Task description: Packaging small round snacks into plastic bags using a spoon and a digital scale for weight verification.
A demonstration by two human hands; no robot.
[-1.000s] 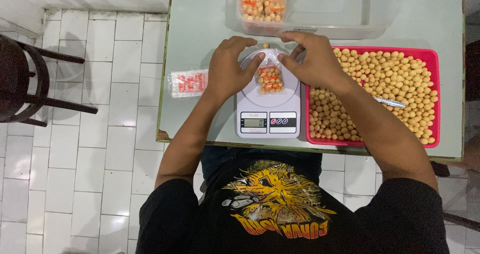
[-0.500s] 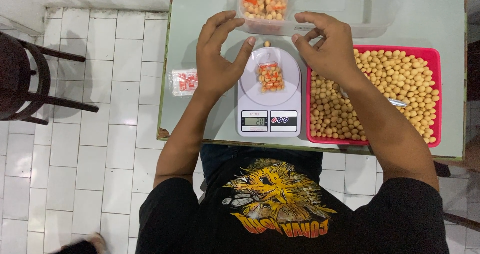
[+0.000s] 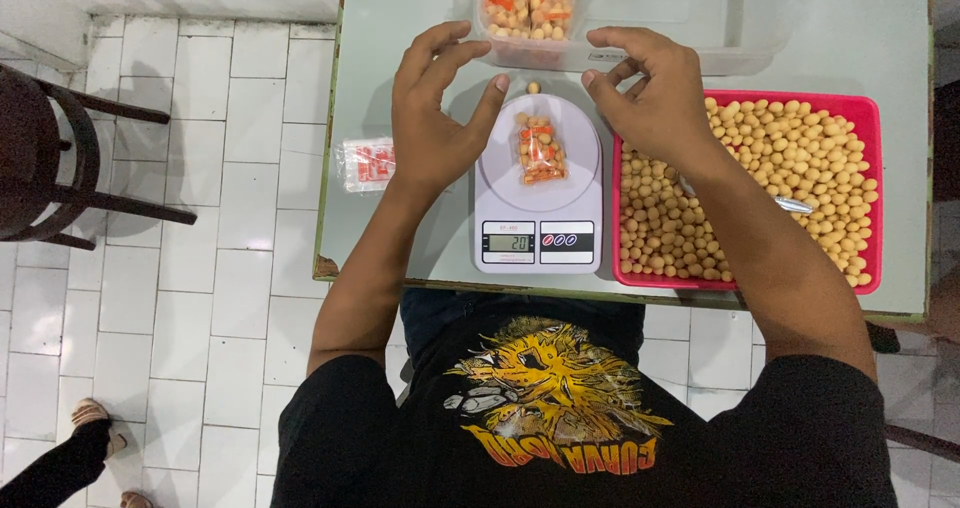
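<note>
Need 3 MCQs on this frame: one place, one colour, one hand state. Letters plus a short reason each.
1. Where does the small filled bag lie?
A. on the scale
B. in the red tray
C. on the floor

2. What colour is the tray of round snacks?
A. blue
B. red
C. white

3. What are the left hand and right hand doing?
A. gripping the bag
B. holding a spoon
C. open, holding nothing

Answers:
1. A: the bag sits on the scale's round platform.
2. B: its rim is red.
3. C: fingers are spread either side of the platform, off the bag.

We see a white tiled floor (image 3: 200, 268), a dark wooden stool (image 3: 50, 158) at nine o'clock, and a pale green bench (image 3: 400, 228).
</note>
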